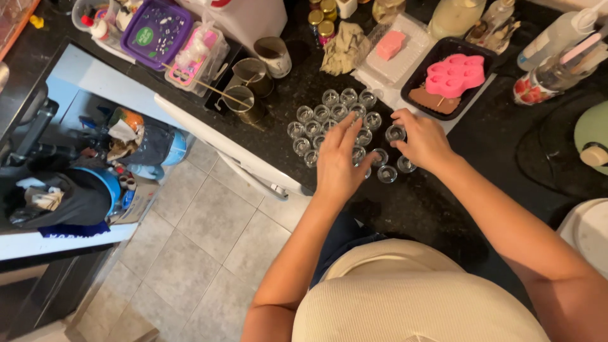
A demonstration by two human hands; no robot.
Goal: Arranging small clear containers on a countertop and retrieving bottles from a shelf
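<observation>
Several small clear glass cups stand close together on a dark speckled countertop. My left hand lies flat over the near side of the cluster, fingers spread and touching the cups. My right hand is at the cluster's right edge, fingertips pinching one small cup. A few loose cups stand between the two hands.
A black tray with a pink paw-shaped mould sits behind the cups, beside a pink bar on a clear lid. Metal pitchers, a purple-lidded box and bottles crowd the back. Tiled floor lies to the left.
</observation>
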